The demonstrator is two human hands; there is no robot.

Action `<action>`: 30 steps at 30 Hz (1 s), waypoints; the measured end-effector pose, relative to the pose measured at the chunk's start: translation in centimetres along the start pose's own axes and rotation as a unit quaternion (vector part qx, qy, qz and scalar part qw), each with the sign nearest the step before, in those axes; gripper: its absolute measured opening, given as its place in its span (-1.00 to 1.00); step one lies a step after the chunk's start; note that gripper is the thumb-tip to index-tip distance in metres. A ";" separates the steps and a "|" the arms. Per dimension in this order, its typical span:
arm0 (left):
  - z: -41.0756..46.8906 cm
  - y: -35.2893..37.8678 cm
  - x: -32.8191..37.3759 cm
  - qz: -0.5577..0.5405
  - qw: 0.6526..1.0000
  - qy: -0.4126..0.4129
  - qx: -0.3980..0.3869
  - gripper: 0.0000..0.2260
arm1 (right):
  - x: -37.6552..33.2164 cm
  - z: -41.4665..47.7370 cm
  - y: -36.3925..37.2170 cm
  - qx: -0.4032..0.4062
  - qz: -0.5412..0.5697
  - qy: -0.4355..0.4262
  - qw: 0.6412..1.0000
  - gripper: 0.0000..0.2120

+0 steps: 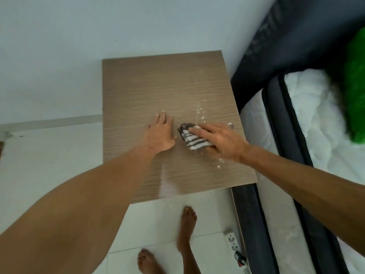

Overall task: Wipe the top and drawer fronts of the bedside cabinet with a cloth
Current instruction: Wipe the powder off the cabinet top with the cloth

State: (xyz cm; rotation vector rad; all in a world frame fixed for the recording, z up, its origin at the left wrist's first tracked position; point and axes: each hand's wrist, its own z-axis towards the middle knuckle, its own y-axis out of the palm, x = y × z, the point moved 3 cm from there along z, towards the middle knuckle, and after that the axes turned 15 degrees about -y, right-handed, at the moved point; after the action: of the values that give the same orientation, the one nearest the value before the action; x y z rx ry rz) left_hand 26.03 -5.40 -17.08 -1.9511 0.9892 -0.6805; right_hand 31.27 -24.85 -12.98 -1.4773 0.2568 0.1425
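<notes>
The bedside cabinet's wood-grain top [142, 86] fills the middle of the view; its drawer fronts are hidden below it. My right hand [219, 141] presses flat on a grey-and-white striped cloth [190, 138] near the top's right side. White dust specks [201, 113] lie just beyond the cloth and more sit near my wrist. My left hand [161, 133] rests palm down, fingers spread, on the bare top just left of the cloth. A pale smear [167, 184] runs toward the front edge.
A bed with a white mattress [308, 107] and dark frame [254, 224] stands tight against the cabinet's right side, with a green pillow [355, 86] on it. A white power strip [233, 242] lies on the tiled floor by my bare feet [185, 230]. A wall stands behind.
</notes>
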 end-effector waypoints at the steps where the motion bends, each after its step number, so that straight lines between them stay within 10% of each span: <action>1: 0.7 -0.3 0.5 -0.002 1.000 -0.007 -0.003 -0.32 | 2.3 1.0 -0.7 0.011 0.000 0.025 1.000 -0.38; 17: 4.7 -1.8 2.8 0.034 0.998 -0.054 -0.027 -0.17 | 23.9 13.1 -0.7 -0.111 -0.048 0.148 0.982 -0.31; 30: 4.3 -1.9 2.8 0.025 0.998 -0.051 -0.018 -0.19 | 16.8 9.3 4.1 -0.113 -0.049 0.194 0.973 -0.33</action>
State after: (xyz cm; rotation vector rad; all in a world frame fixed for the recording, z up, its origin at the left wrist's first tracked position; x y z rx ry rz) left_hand 31.49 -5.19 -17.41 -1.9654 0.9908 -0.5332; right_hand 47.17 -16.29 -20.59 -1.7368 0.4956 -0.2060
